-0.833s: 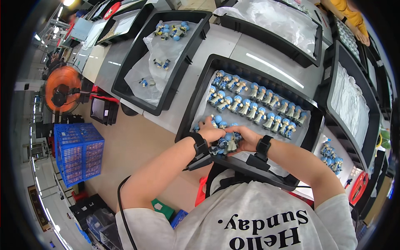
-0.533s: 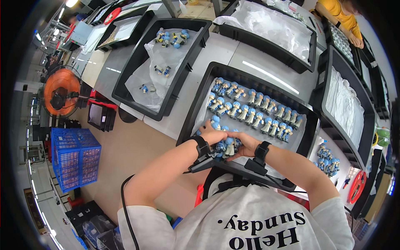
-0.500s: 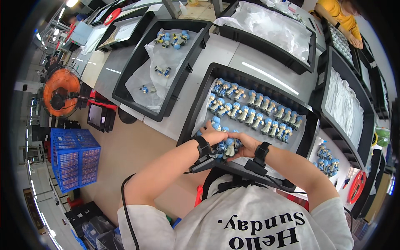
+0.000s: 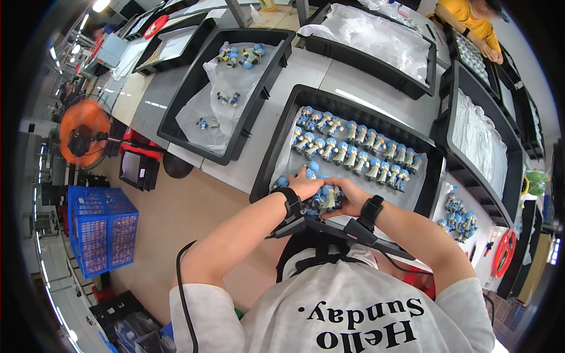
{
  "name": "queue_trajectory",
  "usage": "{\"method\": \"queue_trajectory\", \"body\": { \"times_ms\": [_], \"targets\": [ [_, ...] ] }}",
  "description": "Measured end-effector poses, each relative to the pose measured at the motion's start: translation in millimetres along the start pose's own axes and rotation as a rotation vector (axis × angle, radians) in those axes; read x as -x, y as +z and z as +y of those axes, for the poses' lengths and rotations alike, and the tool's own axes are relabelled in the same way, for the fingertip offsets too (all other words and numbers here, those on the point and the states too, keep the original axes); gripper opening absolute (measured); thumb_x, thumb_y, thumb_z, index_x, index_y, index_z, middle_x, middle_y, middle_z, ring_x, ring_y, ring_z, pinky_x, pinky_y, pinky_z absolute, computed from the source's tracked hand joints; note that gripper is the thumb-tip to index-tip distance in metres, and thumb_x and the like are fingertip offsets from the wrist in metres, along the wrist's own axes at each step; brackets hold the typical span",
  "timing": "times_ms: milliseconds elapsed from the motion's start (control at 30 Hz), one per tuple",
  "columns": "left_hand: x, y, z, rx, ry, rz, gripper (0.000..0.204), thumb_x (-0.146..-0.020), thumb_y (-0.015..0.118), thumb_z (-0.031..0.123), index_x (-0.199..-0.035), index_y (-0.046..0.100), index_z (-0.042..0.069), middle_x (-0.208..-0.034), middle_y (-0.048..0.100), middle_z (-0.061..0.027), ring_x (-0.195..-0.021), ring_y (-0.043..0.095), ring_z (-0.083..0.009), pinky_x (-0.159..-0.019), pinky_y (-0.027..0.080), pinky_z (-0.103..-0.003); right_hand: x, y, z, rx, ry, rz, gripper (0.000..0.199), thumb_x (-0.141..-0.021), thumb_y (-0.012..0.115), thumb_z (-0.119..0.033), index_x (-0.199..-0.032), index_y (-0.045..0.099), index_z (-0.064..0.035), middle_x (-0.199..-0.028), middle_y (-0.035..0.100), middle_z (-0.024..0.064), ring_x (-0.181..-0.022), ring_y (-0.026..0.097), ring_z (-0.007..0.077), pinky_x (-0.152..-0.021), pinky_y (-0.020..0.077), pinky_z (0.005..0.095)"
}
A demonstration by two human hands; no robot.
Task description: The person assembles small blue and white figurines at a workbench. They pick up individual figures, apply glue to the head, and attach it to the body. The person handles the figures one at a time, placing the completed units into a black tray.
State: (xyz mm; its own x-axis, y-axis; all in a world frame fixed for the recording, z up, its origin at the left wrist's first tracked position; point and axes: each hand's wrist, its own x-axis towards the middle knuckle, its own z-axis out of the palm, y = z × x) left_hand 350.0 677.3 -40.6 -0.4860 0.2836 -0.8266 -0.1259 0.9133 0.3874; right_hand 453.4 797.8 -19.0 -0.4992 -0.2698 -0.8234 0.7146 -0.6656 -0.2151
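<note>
My left hand and my right hand meet at the near edge of a black tray lined with white plastic. Together they hold a small cluster of blue-capped figurines between the fingers. Two neat rows of the same figurines stand further back in the tray. A few loose figurines lie just left of my left hand. Both wrists wear black bands.
Another black tray at the left holds a plastic sheet with scattered figurines. Trays with white plastic stand behind and to the right. More figurines lie at the right. An orange fan and a blue crate stand on the floor at the left. Another person works at the far side.
My hands have stayed together at the tray's near edge, closing a little tighter around the figurines. The view has shifted slightly.
</note>
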Motion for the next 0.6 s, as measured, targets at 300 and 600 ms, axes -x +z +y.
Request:
{"method": "queue_trajectory", "body": {
  "times_ms": [300,600],
  "targets": [
    [-35,20,-32,0.279,-0.003,-0.034,0.076,-0.079,0.057,0.028,-0.141,0.013,0.022,-0.13,0.038,-0.0157,-0.11,0.049,-0.0344,-0.07,0.049,-0.056,-6,-5,-4,0.068,0.044,-0.06,0.036,-0.086,0.049,-0.033,-0.114,0.048,-0.0101,-0.112,0.054,0.0119,-0.106,0.053,0.0292,-0.087,0.046,0.052],
    [-59,46,-51,0.66,0.227,0.137,0.039,-0.08,0.059,0.018,-0.117,0.05,0.008,-0.101,0.059,-0.0089,-0.093,0.058,-0.0208,-0.074,0.05,-0.039,4,0,-10,0.143,-0.068,-0.01,0.038,-0.081,0.057,-0.033,-0.114,0.049,-0.0149,-0.118,0.048,0.011,-0.109,0.049,0.0295,-0.078,0.0484,0.0555]
  ]
}}
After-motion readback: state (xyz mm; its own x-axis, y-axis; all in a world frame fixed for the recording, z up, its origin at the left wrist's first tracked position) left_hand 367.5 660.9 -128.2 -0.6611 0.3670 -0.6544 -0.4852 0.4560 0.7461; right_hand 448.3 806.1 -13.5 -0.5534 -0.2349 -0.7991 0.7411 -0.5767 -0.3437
